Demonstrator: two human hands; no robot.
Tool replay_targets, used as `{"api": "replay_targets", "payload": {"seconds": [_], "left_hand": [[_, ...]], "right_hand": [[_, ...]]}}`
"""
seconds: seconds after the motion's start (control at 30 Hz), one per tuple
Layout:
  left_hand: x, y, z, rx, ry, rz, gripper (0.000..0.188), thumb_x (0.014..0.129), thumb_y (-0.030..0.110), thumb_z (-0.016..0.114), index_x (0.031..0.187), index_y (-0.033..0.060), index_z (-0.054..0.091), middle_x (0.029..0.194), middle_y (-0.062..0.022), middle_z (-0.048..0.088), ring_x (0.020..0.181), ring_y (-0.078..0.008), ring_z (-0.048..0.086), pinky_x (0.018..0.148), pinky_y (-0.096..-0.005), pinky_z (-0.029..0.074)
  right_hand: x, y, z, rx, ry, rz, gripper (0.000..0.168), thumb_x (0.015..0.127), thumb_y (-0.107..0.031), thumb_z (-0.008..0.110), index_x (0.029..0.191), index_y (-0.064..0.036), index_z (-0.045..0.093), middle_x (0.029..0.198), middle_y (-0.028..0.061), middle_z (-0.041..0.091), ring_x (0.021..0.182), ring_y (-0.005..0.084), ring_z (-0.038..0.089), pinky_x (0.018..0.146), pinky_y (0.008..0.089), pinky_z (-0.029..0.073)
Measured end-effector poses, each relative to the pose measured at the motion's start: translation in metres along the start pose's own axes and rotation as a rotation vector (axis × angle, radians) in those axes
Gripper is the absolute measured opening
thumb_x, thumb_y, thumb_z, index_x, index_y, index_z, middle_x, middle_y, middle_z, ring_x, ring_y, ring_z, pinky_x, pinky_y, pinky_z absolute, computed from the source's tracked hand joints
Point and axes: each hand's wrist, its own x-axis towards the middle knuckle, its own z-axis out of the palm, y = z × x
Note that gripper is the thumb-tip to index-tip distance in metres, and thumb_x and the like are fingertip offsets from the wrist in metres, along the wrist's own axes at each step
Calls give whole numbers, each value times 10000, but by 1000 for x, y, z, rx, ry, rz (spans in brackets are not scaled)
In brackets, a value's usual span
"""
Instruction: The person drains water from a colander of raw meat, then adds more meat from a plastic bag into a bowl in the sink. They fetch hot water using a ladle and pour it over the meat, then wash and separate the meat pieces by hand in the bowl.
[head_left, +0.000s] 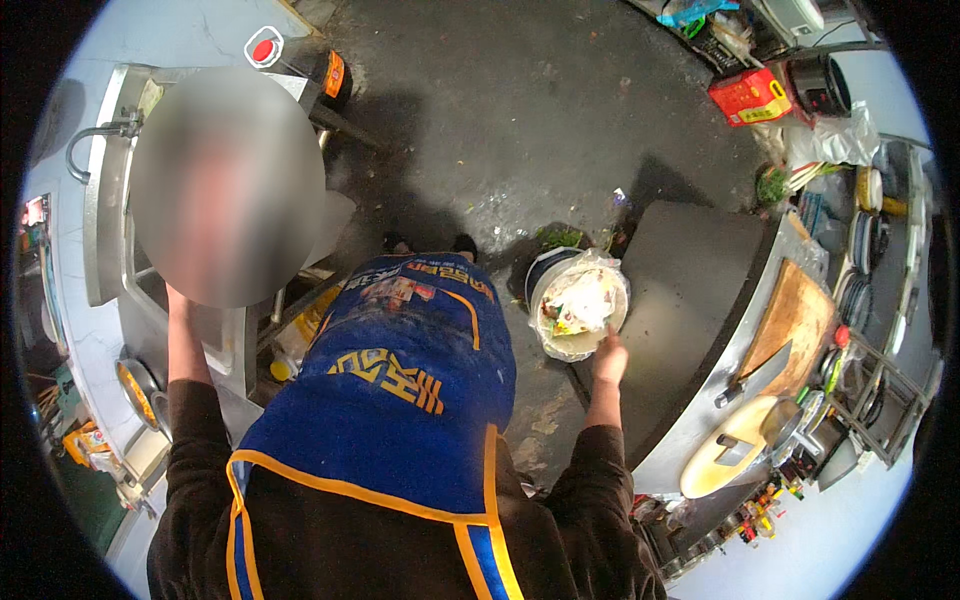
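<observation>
My left forearm reaches over the stainless steel sink. A round blur covers my left hand and most of the basin, so what it touches or holds is hidden. On the other side, my right hand is at the near rim of a lined waste bucket. Its fingers look partly curled, and whether they grip the rim or something small is unclear. Crumpled white plastic and food scraps fill the bucket.
A curved faucet rises behind the sink. Right of the bucket stands a counter bearing a wooden cutting board, a cleaver and a round board. Green vegetable scraps lie beyond the bucket. A red box sits far right.
</observation>
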Motion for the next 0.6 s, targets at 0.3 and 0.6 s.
{"api": "replay_targets", "payload": {"seconds": [0.3,0.6], "left_hand": [[-32,13,12,108,117,-81,296,840,431,462,788,148,527,545,75,387,409,-20,300,320,-183,207],[-11,-33,-19,-189,203,-230,267,871,303,434,966,73,529,704,17,514,547,-57,442,456,-190,362]], "right_hand": [[32,-8,-12,-179,113,-95,243,690,-81,569,895,-13,458,799,130,434,720,255,436,639,357,383],[121,-135,23,197,-392,-185,239,820,-226,566,743,-4,526,606,48,543,582,125,528,459,262,420]]}}
